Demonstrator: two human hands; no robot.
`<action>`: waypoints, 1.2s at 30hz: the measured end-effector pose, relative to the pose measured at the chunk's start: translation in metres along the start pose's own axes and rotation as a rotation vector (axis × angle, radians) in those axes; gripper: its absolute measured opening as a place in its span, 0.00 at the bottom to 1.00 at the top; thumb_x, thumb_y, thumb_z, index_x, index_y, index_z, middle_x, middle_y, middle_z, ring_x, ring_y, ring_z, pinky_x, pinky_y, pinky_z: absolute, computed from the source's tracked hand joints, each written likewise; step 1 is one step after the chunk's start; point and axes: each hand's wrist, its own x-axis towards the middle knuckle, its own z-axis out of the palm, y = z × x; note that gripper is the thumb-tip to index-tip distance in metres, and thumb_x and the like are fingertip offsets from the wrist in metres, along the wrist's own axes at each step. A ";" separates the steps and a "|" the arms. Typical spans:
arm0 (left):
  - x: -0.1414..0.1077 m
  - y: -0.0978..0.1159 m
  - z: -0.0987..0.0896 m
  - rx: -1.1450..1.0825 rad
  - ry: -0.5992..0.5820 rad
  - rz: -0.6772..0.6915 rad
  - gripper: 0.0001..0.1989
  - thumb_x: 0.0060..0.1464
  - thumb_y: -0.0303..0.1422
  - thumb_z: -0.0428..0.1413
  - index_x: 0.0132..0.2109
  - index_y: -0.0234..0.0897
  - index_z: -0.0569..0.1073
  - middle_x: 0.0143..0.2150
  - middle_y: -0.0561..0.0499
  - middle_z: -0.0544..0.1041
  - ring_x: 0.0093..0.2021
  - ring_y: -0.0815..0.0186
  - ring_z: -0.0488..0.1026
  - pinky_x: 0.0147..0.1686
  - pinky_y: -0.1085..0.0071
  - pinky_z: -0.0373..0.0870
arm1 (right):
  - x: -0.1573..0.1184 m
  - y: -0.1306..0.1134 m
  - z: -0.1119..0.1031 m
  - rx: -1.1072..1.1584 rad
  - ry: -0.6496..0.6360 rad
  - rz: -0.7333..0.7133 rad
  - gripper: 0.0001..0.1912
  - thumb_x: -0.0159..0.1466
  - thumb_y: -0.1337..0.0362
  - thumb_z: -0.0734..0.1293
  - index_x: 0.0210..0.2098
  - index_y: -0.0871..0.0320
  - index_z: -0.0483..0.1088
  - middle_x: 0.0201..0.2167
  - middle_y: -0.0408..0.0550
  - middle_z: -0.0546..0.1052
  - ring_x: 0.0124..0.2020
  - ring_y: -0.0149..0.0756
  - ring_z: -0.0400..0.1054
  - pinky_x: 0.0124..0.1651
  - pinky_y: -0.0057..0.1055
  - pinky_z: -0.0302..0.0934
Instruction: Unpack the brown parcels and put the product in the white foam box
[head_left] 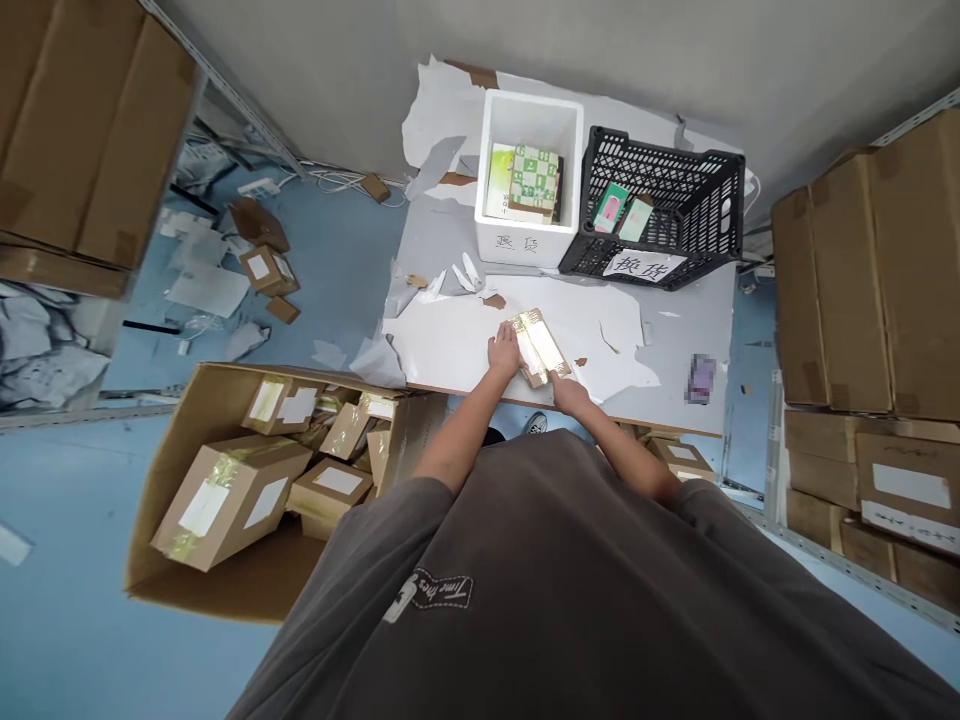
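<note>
A small taped cardboard parcel [541,346] lies on the white table [675,330] near its front edge. My left hand [504,352] rests on the parcel's left side, fingers laid over it. At the parcel's near right corner my right hand [568,392] grips it. Both forearms reach forward from my grey shirt.
A white foam box [496,170] with green-patterned packs and a black plastic crate [720,200] stand at the table's back. Torn paper scraps litter the table. A big open carton [210,580] full of parcels sits on the floor at left. Stacked cartons [862,280] fill shelves at right.
</note>
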 end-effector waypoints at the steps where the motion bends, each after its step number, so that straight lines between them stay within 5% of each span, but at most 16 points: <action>1: 0.001 0.000 0.000 0.011 -0.007 -0.002 0.58 0.62 0.45 0.70 0.87 0.39 0.48 0.89 0.36 0.42 0.88 0.47 0.39 0.81 0.49 0.53 | -0.004 0.001 0.002 -0.004 0.002 0.005 0.36 0.73 0.74 0.63 0.79 0.58 0.55 0.58 0.71 0.81 0.61 0.59 0.79 0.57 0.46 0.71; 8: 0.001 0.003 -0.006 0.050 -0.045 -0.020 0.62 0.59 0.45 0.72 0.87 0.35 0.47 0.89 0.35 0.41 0.88 0.47 0.37 0.81 0.51 0.52 | -0.024 0.015 0.010 0.007 0.003 -0.007 0.39 0.71 0.75 0.63 0.79 0.55 0.54 0.57 0.67 0.82 0.58 0.57 0.80 0.52 0.42 0.70; 12: 0.003 0.004 -0.008 0.097 -0.072 -0.047 0.63 0.59 0.47 0.73 0.87 0.37 0.45 0.89 0.35 0.41 0.88 0.48 0.37 0.81 0.52 0.53 | -0.031 0.049 0.018 0.096 0.030 -0.082 0.30 0.72 0.72 0.63 0.72 0.54 0.64 0.49 0.62 0.84 0.49 0.56 0.81 0.46 0.40 0.69; 14: 0.002 0.007 -0.007 0.110 -0.061 -0.057 0.64 0.59 0.48 0.73 0.87 0.34 0.45 0.88 0.32 0.42 0.88 0.46 0.39 0.80 0.52 0.56 | -0.026 0.067 0.022 0.232 0.144 -0.088 0.26 0.76 0.65 0.61 0.73 0.54 0.63 0.47 0.59 0.85 0.47 0.56 0.80 0.46 0.41 0.69; 18: -0.008 0.017 0.001 0.140 -0.004 -0.098 0.63 0.60 0.49 0.72 0.85 0.24 0.47 0.86 0.22 0.48 0.86 0.38 0.46 0.75 0.51 0.64 | 0.014 0.081 0.022 0.538 0.452 0.050 0.43 0.76 0.46 0.66 0.81 0.57 0.50 0.57 0.62 0.84 0.54 0.59 0.80 0.53 0.44 0.72; 20: -0.016 0.022 0.007 0.161 0.029 -0.112 0.59 0.63 0.48 0.70 0.85 0.23 0.49 0.83 0.19 0.56 0.84 0.35 0.49 0.73 0.49 0.67 | 0.044 0.077 0.019 0.620 0.479 0.124 0.52 0.71 0.43 0.71 0.82 0.60 0.48 0.62 0.66 0.81 0.60 0.62 0.78 0.58 0.47 0.72; 22: -0.023 0.027 0.011 0.197 0.064 -0.007 0.47 0.68 0.41 0.64 0.84 0.27 0.55 0.79 0.22 0.64 0.84 0.36 0.51 0.72 0.46 0.66 | 0.070 0.072 0.016 0.667 0.450 0.161 0.54 0.69 0.43 0.74 0.82 0.61 0.49 0.65 0.69 0.79 0.63 0.64 0.76 0.61 0.49 0.71; 24: -0.028 0.031 0.014 0.249 0.057 0.244 0.34 0.69 0.30 0.59 0.79 0.34 0.65 0.77 0.29 0.69 0.83 0.41 0.53 0.71 0.47 0.65 | 0.089 0.070 0.014 0.698 0.435 0.167 0.53 0.68 0.46 0.76 0.82 0.60 0.51 0.66 0.68 0.79 0.64 0.64 0.76 0.63 0.50 0.71; 27: -0.025 0.035 0.013 0.318 0.000 0.545 0.31 0.64 0.22 0.57 0.72 0.40 0.74 0.72 0.36 0.73 0.77 0.46 0.62 0.66 0.52 0.68 | 0.102 0.071 0.012 0.692 0.445 0.150 0.52 0.68 0.53 0.78 0.81 0.57 0.52 0.66 0.65 0.80 0.64 0.62 0.76 0.64 0.50 0.70; 31: -0.013 0.042 0.007 0.355 -0.009 0.542 0.27 0.62 0.23 0.59 0.68 0.38 0.77 0.65 0.34 0.77 0.67 0.45 0.70 0.61 0.50 0.69 | 0.103 0.067 0.014 0.652 0.443 0.121 0.49 0.69 0.58 0.76 0.81 0.54 0.51 0.65 0.63 0.80 0.64 0.60 0.77 0.68 0.54 0.67; 36: -0.015 0.036 0.007 0.300 0.075 0.528 0.20 0.62 0.27 0.64 0.60 0.34 0.82 0.66 0.31 0.77 0.70 0.41 0.70 0.69 0.45 0.66 | 0.108 0.065 0.013 0.680 0.470 0.088 0.51 0.69 0.58 0.77 0.82 0.53 0.48 0.66 0.62 0.79 0.65 0.60 0.76 0.69 0.56 0.67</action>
